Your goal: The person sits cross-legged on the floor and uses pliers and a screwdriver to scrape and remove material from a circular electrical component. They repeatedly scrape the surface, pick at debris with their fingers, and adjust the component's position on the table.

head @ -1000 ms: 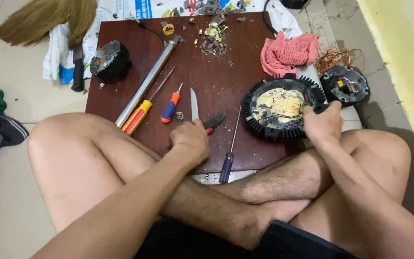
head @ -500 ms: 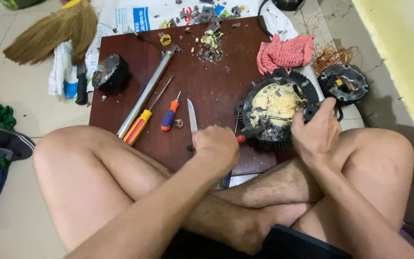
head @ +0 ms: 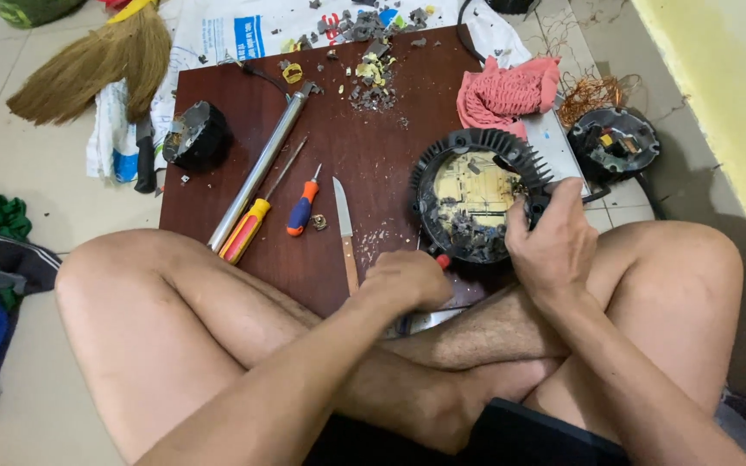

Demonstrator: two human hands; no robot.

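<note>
The right hand [head: 553,246] gripped the near right rim of a round black finned housing [head: 477,204] on the dark wooden board [head: 373,147]. The left hand [head: 407,280] was closed on a red-tipped tool [head: 442,260] at the housing's near edge. Left of it lay a knife [head: 344,226], two screwdrivers [head: 302,207] and a metal tube [head: 261,168], with a pink cloth [head: 507,91] at the far right.

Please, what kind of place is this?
Probably a home floor used as a makeshift repair spot: a person sits on pale floor tiles at a low brown board with screwdrivers and a broom nearby.
</note>
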